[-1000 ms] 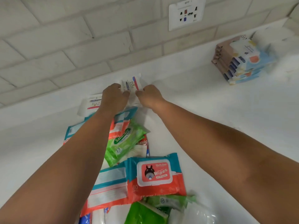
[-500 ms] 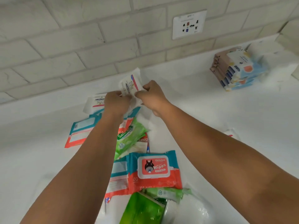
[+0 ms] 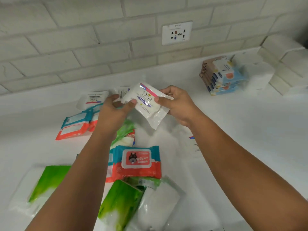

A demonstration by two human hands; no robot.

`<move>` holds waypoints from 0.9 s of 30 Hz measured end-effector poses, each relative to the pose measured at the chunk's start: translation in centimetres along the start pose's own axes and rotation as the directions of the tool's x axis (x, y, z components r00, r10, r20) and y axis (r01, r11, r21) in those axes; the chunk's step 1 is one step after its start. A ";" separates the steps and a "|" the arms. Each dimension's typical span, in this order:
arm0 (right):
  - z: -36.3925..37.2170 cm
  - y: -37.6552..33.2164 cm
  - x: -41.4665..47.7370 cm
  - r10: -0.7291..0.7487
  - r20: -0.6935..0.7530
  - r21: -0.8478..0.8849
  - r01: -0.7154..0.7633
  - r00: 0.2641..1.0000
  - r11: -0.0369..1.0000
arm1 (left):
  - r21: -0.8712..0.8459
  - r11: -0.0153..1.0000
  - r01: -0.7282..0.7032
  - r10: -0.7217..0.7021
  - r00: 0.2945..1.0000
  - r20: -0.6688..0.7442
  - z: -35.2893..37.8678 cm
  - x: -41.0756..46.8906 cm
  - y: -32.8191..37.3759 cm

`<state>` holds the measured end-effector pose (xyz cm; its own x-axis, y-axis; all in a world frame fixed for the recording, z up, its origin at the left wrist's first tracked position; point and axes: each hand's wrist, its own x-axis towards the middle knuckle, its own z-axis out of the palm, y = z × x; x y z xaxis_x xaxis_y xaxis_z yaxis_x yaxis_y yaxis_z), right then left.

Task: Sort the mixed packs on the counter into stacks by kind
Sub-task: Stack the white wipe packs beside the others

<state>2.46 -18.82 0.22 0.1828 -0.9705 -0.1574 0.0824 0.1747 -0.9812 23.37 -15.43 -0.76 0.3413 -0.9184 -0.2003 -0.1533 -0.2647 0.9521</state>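
Holding one Dove pack (image 3: 146, 104) clear of the desk (image 3: 241, 139), both hands on it. The left hand (image 3: 115, 112) has its thumb on the front by the label's left end, w/ the other fingers (image 3: 115, 97) behind. The right hand (image 3: 178, 105) pinches the right short edge, thumb on the front. Both grips are narrow and closed on the pack.

- Pack is tilted, label up toward the camera. Prob. held so to read the kind before picking a stack.
- A small white pack (image 3: 123, 92) shows just behind the left fingers. Cannot tell if the left hand holds it too or if it lies on the desk.
- A second Dove-label pack (image 3: 92, 99) lies flat near the wall, beside the left hand. Likely the start of that kind's pile, so the held one should go there.
- Finished stack (image 3: 220, 75), tan/blue packs, sits at far right, well apart from the heap. Keeps sorted from unsorted.
- Unsorted heap under the forearms:
  - red/teal wipes pack (image 3: 138, 162) at centre
  - another red/teal pack (image 3: 75, 125) at left
  - green packs (image 3: 46, 182) and (image 3: 120, 200) nearest the person
  - clear white pack (image 3: 158, 205) overlapping the nearer green one

Est. progress: early, one kind stacked and most packs loose. Risk: film looks slick, and a thin pile could slide.
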 end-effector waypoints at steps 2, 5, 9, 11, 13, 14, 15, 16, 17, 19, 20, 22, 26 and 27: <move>-2.3 -0.5 -1.3 0.026 0.046 -0.038 -0.024 0.999 0.999 | 0.001 1.000 -0.009 0.009 0.990 0.144 0.9 -1.7 0.5; -5.7 -0.9 -3.0 0.077 0.117 -0.103 -0.065 0.990 0.993 | 0.027 1.000 -0.009 0.000 0.956 0.293 3.3 -4.5 1.3; -9.7 -1.1 -5.1 0.126 0.093 -0.091 -0.117 0.988 0.989 | 0.043 0.998 0.045 -0.056 0.959 0.278 7.5 -7.6 1.3; -11.5 -0.7 -6.0 0.146 0.063 -0.096 -0.140 0.987 0.986 | 0.038 0.994 0.105 -0.111 0.963 0.246 9.5 -8.8 1.3; -13.1 -0.2 -6.5 0.166 0.021 -0.064 -0.164 0.986 0.984 | 0.052 0.990 0.130 -0.139 0.963 0.231 11.2 -9.6 1.1; -13.7 0.3 -6.5 0.181 -0.025 -0.032 -0.182 0.983 0.983 | 0.069 0.990 0.123 -0.135 0.966 0.222 12.0 -10.0 0.9; -14.2 0.9 -6.5 0.202 -0.080 0.007 -0.202 0.976 0.979 | 0.085 0.990 0.111 -0.126 0.971 0.203 12.7 -10.3 0.6; -14.5 1.5 -6.5 0.220 -0.138 0.048 -0.215 0.966 0.975 | 0.098 0.991 0.097 -0.113 0.978 0.178 13.4 -10.5 0.2; -14.7 2.1 -6.5 0.231 -0.184 0.076 -0.221 0.955 0.972 | 0.119 0.990 0.079 -0.097 0.983 0.153 14.2 -10.7 -0.3; -15.1 3.3 -6.8 0.246 -0.237 0.072 -0.236 0.940 0.969 | 0.200 0.979 0.030 -0.052 0.993 0.104 15.6 -11.1 -1.4; -15.3 3.9 -6.9 0.249 -0.248 0.042 -0.246 0.936 0.968 | 0.261 0.965 0.000 -0.023 0.996 0.085 16.1 -11.2 -2.0; -15.8 4.5 -7.2 0.212 -0.264 -0.077 -0.240 0.941 0.968 | 0.398 0.916 -0.046 0.023 0.998 0.063 17.0 -11.3 -3.0; -16.6 5.7 -7.1 0.049 -0.281 -0.449 -0.176 0.959 0.876 | 0.675 0.734 -0.070 0.028 0.997 0.073 18.2 -11.8 -4.4; -16.6 6.0 -7.0 0.020 -0.264 -0.526 -0.161 0.964 0.835 | 0.697 0.714 -0.061 0.022 0.998 0.065 18.4 -12.0 -4.7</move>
<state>-14.62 -13.76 -6.47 -0.0804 -0.9762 -0.2014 -0.4755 0.2151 -0.8530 2.95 -8.55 -7.12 0.2772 -0.9411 -0.1935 -0.7769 -0.3380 0.5312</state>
